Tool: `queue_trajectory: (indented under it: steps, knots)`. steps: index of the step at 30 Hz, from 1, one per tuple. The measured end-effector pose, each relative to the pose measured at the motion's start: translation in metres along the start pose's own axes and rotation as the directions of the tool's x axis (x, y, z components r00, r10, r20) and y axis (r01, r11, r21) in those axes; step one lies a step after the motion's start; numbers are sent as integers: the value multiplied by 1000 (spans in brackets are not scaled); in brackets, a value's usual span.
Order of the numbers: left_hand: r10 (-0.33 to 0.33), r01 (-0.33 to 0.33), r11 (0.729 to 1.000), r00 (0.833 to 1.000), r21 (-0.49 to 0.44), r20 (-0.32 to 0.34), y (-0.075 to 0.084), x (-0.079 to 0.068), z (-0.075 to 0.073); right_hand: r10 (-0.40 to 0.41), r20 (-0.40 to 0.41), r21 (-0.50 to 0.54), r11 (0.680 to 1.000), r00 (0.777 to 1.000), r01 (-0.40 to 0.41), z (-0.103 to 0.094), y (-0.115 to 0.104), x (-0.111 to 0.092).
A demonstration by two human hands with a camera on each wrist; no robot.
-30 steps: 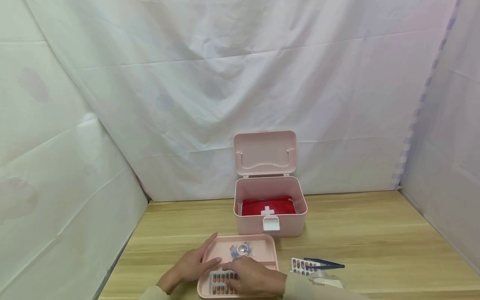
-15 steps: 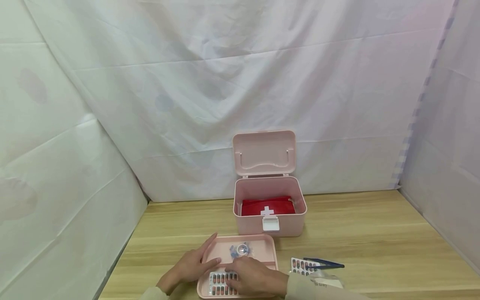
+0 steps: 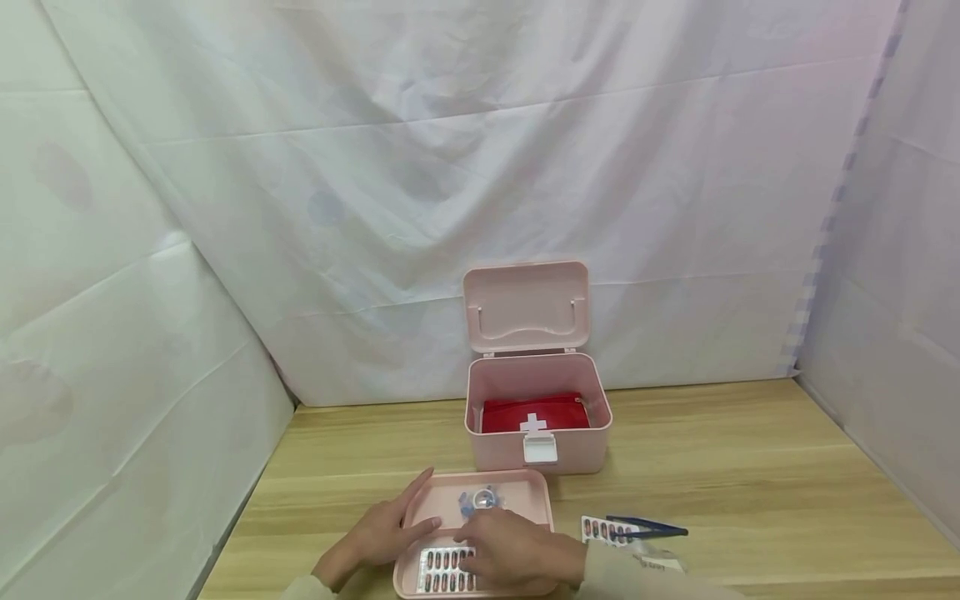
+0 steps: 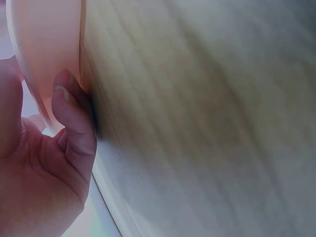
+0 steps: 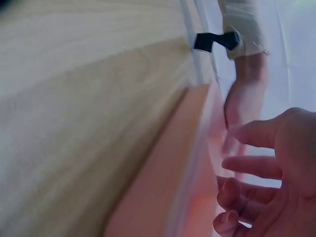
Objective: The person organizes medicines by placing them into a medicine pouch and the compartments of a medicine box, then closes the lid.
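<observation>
In the head view, my left hand (image 3: 378,529) holds the left wall of a pink tray (image 3: 525,492), thumb over the rim. In the left wrist view, bent fingers (image 4: 74,116) press the tray's outer wall from below. My right hand (image 3: 510,546) is over the tray's front compartment, its fingers at the right end of a capsule blister pack (image 3: 442,571) lying there. The right wrist view shows those fingers loosely bent, with nothing visible between them. A small clear packet with blue pieces and a white ring (image 3: 480,500) sits in the tray's back compartment.
Behind the tray stands a pink medicine box (image 3: 495,454), lid raised, holding a red pouch (image 3: 498,419) with a white cross. Right of the tray lie another blister pack (image 3: 597,527), dark blue tweezers (image 3: 660,527) and a clear printed packet (image 3: 663,562), partly behind my sleeve.
My right hand has drawn slightly to the right, uncovering a little more of the blister pack in the tray. My left hand stays at the tray's side.
</observation>
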State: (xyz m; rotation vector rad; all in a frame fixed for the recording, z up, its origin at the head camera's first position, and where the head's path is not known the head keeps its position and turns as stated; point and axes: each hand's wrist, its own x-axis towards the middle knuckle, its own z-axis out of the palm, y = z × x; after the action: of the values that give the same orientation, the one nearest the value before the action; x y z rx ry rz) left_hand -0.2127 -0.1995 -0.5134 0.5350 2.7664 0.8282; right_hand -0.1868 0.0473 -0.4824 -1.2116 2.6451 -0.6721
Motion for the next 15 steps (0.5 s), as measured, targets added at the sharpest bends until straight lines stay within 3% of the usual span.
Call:
queue_trajectory:
  steps: [2,5,15]
  knots:
    - [0,0,1000,1000,-6,2,0,0,0,-57,-25,-19,998,998,56,-6,5,-1]
    - [0,0,1000,1000,-13,3,-1,0,0,-81,-43,13,997,996,81,-16,9,-5]
    - [9,-9,1000,1000,-5,1,-3,1,2,-13,-32,169,985,999,18,-46,30,-30]
